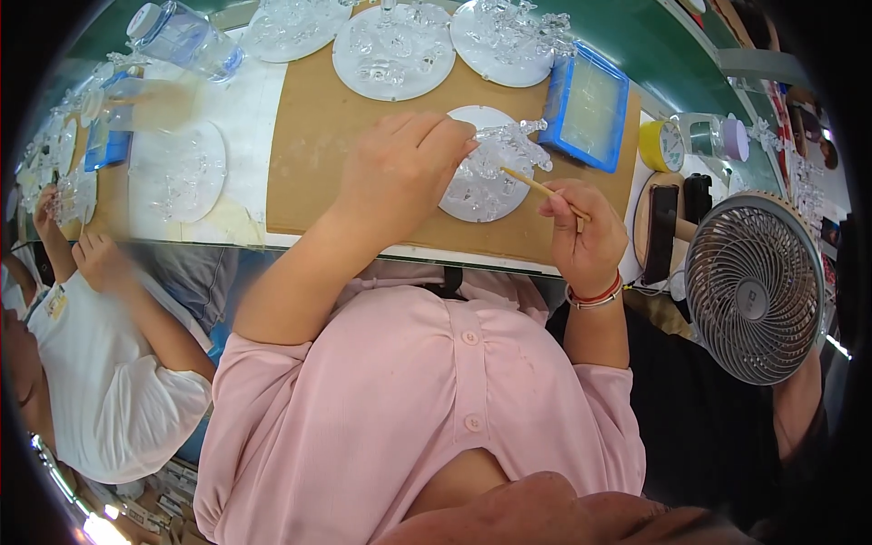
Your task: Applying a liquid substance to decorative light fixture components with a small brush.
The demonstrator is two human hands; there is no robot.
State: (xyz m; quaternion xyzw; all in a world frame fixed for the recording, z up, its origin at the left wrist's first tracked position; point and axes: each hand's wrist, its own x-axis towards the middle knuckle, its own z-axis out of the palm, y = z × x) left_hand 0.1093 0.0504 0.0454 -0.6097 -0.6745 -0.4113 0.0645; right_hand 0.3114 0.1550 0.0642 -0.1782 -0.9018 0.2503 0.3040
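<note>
My left hand is closed over the left side of a round white plate, its fingertips pinching a clear, branching plastic piece. Several more small clear pieces lie on that plate below it. A thin wooden stick is pinched in my right hand, which comes in from the right of the plate. The stick's tip points at the clear pieces and looks close to them; whether it touches one I cannot tell.
Three white plates of clear parts, one of them a middle plate, line the far side. A blue tray, yellow-wrapped tub, clear jar, phone and fan stand right. A clear bottle and a co-worker are left.
</note>
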